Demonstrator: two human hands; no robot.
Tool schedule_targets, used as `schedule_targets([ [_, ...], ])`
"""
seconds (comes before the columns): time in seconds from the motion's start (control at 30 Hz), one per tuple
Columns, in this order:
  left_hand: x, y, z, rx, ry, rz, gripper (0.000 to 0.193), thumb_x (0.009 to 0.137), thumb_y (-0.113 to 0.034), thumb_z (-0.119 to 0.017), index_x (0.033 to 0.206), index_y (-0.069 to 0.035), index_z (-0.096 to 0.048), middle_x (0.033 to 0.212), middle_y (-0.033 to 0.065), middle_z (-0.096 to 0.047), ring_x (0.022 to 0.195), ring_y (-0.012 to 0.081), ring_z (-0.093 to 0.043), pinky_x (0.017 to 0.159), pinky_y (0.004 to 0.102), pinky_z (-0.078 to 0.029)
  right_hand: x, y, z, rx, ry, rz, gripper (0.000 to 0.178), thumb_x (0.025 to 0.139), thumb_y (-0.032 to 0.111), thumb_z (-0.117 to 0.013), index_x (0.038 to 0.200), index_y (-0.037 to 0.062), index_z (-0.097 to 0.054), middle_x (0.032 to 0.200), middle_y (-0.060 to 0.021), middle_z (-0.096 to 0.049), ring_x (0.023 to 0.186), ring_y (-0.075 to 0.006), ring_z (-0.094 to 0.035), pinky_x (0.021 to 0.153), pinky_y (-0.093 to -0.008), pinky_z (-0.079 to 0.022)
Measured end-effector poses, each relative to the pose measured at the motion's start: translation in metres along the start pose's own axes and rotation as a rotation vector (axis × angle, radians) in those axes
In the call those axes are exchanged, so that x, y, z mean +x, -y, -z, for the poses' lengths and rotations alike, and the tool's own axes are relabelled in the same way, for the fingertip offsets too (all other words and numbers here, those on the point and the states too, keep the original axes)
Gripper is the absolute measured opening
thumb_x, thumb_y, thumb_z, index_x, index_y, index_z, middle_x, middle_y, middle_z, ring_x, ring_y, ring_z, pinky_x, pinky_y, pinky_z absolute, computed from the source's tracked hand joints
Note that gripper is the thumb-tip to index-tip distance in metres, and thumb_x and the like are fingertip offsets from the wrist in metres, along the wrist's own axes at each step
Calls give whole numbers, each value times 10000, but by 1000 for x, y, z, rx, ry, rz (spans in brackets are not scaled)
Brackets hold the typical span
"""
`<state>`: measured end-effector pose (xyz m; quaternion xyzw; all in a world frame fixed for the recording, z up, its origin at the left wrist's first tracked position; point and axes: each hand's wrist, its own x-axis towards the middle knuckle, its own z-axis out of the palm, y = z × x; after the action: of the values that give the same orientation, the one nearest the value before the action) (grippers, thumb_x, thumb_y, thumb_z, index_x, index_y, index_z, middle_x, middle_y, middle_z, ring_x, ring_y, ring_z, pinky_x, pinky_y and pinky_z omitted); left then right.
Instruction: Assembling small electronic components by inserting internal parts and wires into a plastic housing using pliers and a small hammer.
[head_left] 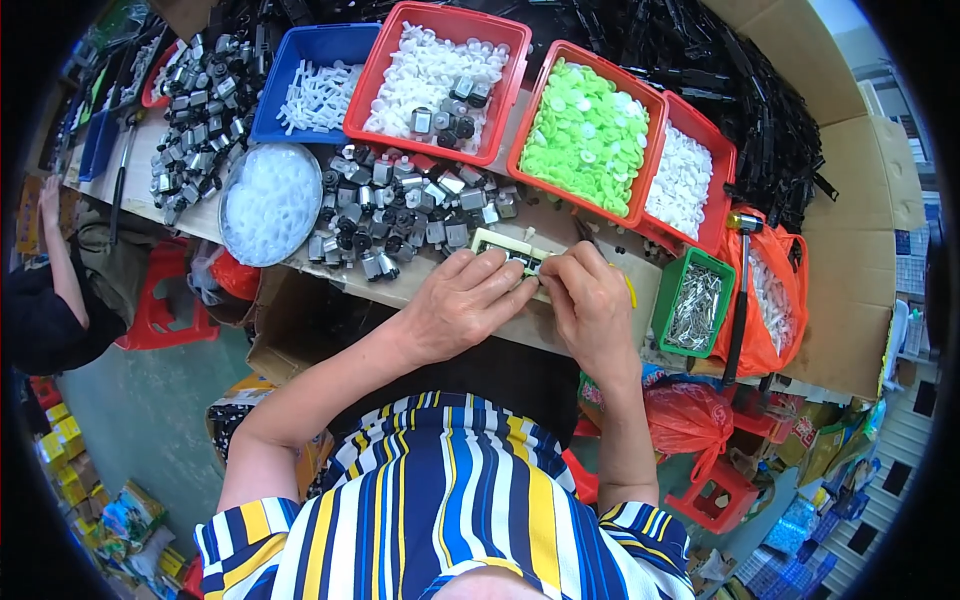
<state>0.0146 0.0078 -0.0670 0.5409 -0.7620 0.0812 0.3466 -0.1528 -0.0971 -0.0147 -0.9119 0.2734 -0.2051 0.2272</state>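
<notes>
At the front edge of the table, a cream plastic housing (490, 238) with dark parts inside lies under my fingers. My left hand (462, 308) is closed on it, the fingers bent over its near side. At its right end my right hand (592, 308) is pinched together, thumb against fingertips; whatever sits between them is hidden. Just left of the housing is a loose pile of small silver and black motors (400, 215). Behind my right hand, a dark tool with yellow handles (631, 290) shows in part.
A blue bin (262, 110) of white sticks, a red bin (352, 115) of white pieces and motors, and a red bin (516, 160) of green discs line the back. A green box (668, 318) of metal pieces and a hammer (740, 290) lie right. Another person (60, 290) sits left.
</notes>
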Motion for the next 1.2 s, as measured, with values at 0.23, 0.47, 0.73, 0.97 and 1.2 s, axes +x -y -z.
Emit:
schedule_targets([
  [0.23,3,1,-3,59,31,-47,334,806,-164,-634,1115,-45,-677,1079,61,-606,1044,208,-585,832,347,-446,2,-2,5,173,0,-103,121,811,6,-710,914,-4,-647,871,-139,-567,765,-351,-614,637,-446,-483],
  [0.47,7,4,-1,89,79,-99,374,763,-172,-798,1111,-74,-704,1064,65,-609,1003,258,-600,762,377,-463,-3,-18,4,110,-7,84,186,772,10,-692,958,6,-685,871,-126,-547,827,-321,-598,675,-427,-471],
  [0.73,13,5,0,106,112,-127,356,787,-137,-655,1129,-54,-710,1070,96,-611,1038,258,-598,816,389,-450,-9,-12,6,-98,35,151,235,769,54,-666,1001,17,-660,932,-86,-541,943,-272,-570,763,-403,-440],
  [0.97,17,6,3,58,73,-91,331,752,-146,-829,1063,-91,-728,993,55,-613,989,256,-595,762,380,-447,-33,-54,91,-131,-204,-119,295,790,-79,-645,1065,13,-699,1007,-168,-648,956,-314,-661,845,-377,-521],
  [1.2,16,2,6,-99,40,3,365,760,-200,-817,1083,-76,-704,1064,84,-618,1053,290,-598,808,410,-474,-131,-190,205,-642,-185,-434,322,865,27,-680,1186,3,-672,1142,-190,-659,991,-323,-659,884,-390,-528],
])
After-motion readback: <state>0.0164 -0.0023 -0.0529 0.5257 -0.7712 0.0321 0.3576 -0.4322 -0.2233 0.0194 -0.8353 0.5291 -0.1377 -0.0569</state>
